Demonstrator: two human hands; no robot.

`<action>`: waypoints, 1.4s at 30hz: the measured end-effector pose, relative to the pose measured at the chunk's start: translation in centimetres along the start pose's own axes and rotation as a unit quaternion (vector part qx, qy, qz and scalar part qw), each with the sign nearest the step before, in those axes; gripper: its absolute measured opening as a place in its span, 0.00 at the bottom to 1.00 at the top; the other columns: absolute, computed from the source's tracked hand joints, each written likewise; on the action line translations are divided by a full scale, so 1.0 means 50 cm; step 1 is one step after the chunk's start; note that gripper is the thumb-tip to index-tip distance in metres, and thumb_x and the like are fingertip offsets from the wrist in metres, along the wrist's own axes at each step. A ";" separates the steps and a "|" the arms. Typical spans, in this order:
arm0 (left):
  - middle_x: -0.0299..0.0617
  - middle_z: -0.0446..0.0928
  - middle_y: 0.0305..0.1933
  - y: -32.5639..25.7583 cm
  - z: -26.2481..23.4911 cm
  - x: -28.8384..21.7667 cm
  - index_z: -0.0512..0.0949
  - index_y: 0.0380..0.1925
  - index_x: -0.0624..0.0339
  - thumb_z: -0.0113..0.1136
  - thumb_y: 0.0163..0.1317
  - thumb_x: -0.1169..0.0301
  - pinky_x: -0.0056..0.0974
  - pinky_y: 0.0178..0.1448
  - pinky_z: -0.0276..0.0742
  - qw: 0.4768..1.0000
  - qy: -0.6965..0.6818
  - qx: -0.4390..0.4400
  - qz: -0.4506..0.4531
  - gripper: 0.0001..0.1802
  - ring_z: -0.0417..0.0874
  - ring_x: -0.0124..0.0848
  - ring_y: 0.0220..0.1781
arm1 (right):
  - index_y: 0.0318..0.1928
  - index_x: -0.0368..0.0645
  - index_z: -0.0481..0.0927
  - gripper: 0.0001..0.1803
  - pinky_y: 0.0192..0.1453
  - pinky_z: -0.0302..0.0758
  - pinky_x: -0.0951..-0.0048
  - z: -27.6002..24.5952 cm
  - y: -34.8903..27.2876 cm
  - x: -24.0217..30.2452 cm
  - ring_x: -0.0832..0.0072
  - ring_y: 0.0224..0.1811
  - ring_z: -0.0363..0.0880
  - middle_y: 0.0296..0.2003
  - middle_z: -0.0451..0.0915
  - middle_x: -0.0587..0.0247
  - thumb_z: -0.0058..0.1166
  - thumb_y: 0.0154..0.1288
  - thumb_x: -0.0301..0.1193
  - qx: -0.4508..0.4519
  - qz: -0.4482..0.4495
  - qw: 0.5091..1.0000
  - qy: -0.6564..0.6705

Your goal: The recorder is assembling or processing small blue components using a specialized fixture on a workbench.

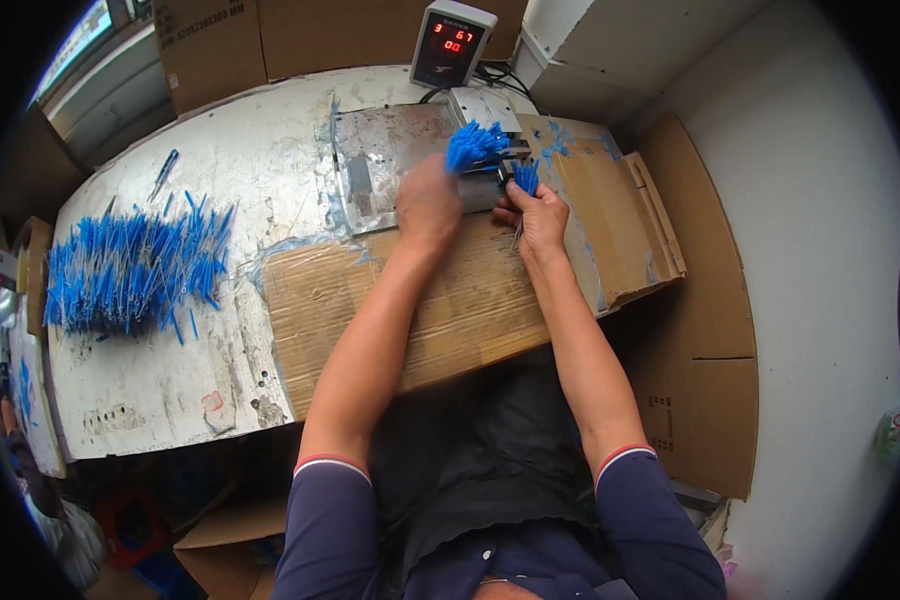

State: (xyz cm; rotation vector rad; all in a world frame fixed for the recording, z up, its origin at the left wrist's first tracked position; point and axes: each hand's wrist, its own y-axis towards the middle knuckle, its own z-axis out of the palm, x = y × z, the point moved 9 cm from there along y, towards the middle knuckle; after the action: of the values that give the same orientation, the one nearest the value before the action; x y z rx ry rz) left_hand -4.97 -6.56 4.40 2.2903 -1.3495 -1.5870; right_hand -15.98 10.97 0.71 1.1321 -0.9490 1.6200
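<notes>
My left hand (pixel 430 200) is closed round a thick bunch of blue-tipped thin wires (pixel 477 147), their blue ends fanning out beyond its fingers. Its fingers are partly hidden and slightly blurred. To its right, my right hand (pixel 540 215) pinches a smaller bunch of the same wires (pixel 526 177), blue ends up, pale stems hanging below the fingers. Both hands are close in front of a small metal machine (pixel 485 110) at the back of the bench. A large heap of blue-tipped wires (pixel 135 265) lies on the left part of the bench.
A display box with red digits (pixel 454 42) stands behind the machine. A pen (pixel 165 173) lies beyond the heap. Taped cardboard (pixel 400 310) covers the bench's front edge, and a metal plate (pixel 370 165) lies behind it. Cardboard (pixel 705 300) and a white wall (pixel 820 250) border the right.
</notes>
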 end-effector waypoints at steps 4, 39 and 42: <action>0.55 0.82 0.37 0.002 0.004 0.002 0.78 0.40 0.59 0.62 0.64 0.72 0.56 0.47 0.75 1.000 -0.006 0.013 -0.010 0.06 0.83 0.56 0.42 | 0.40 0.37 0.82 0.05 0.28 0.86 0.72 -0.011 -0.006 0.003 0.74 0.27 0.84 0.31 0.83 0.62 0.64 0.64 0.20 -0.021 0.001 0.998 -0.066; 0.54 0.80 0.36 0.000 -0.012 0.017 0.78 0.37 0.59 0.55 0.66 0.70 0.58 0.46 0.75 0.997 0.015 -0.060 -0.036 0.05 0.82 0.56 0.41 | 0.33 0.37 0.73 0.07 0.15 0.79 0.68 0.037 0.015 0.017 0.68 0.18 0.83 0.23 0.81 0.55 0.59 0.61 0.16 -0.068 -0.029 0.988 -0.133; 0.55 0.80 0.35 0.001 -0.021 0.008 0.77 0.36 0.60 0.55 0.66 0.70 0.58 0.46 0.74 0.996 0.012 -0.088 -0.001 0.05 0.81 0.56 0.41 | 0.34 0.37 0.74 0.07 0.16 0.81 0.65 0.040 0.012 0.018 0.67 0.18 0.83 0.25 0.81 0.54 0.60 0.61 0.17 -0.065 -0.020 0.990 -0.120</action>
State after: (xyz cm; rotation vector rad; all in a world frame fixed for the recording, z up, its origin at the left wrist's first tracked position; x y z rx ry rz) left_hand -4.13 -7.31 4.62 2.1999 -1.1523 -1.6031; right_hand -16.20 9.16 2.09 1.2651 -1.1629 1.3892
